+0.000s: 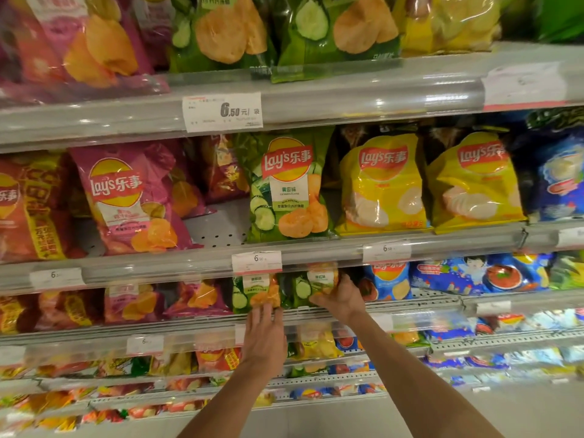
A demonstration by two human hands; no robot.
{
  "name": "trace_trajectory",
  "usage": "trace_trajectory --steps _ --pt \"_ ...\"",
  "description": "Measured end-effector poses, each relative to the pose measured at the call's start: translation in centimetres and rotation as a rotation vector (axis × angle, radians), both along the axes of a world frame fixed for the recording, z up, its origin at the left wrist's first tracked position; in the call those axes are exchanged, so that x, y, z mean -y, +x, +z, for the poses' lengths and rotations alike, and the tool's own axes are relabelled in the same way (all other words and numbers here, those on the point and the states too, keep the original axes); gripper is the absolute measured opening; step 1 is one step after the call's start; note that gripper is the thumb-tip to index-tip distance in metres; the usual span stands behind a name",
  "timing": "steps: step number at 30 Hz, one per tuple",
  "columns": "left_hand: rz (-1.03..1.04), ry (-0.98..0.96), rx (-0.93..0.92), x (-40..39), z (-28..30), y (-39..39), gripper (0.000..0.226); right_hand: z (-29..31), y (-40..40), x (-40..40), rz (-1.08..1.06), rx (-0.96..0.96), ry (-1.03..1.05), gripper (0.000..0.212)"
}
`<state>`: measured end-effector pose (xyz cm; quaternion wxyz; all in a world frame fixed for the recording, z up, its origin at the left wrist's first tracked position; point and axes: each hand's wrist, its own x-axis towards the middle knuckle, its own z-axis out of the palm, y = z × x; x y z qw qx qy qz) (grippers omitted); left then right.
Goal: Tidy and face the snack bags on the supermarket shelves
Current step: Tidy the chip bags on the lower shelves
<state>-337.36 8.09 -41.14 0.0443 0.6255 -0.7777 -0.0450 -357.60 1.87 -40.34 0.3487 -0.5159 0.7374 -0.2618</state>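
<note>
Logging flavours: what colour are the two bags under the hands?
Green, with cucumber slices: left bag, right bag, head view.

Glossy plastic snack bags (286, 184) sit on a perforated matt metal shelf (218, 230).

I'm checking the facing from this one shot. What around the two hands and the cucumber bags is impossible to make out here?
Head view only:
- Tops and logos of both green cucumber bags: hidden behind the shelf rail and its price tag.
- Right hand: its fingertips and grip lie against the right bag, unclear.
- Left hand: seen from the back, so contact with the left bag is uncertain.
- Small price-tag print: too small and blurred.
</note>
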Motion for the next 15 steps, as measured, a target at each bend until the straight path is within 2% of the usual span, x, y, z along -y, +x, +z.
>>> trace_trajectory --steps 5,9,12,15 --pt "0.083 0.008 0.014 -0.5 -0.2 -1.4 0.065 0.7 -0.9 -3.6 0.074 0.004 -0.157 0.08" --pt "0.16 -0.057 -0.029 -1.3 0.1 -4.1 0.057 0.3 -3.2 -7.1 0.078 0.004 -0.23 0.059" --pt "0.131 -0.09 -0.154 -2.2 0.1 -8.0 0.049 -0.1 -6.4 -8.8 0.025 0.084 -0.227 0.041" --pt "0.086 -0.072 -0.377 -2.8 0.0 -13.7 0.041 -0.1 -11.2 -9.8 -0.052 0.165 -0.262 0.027"
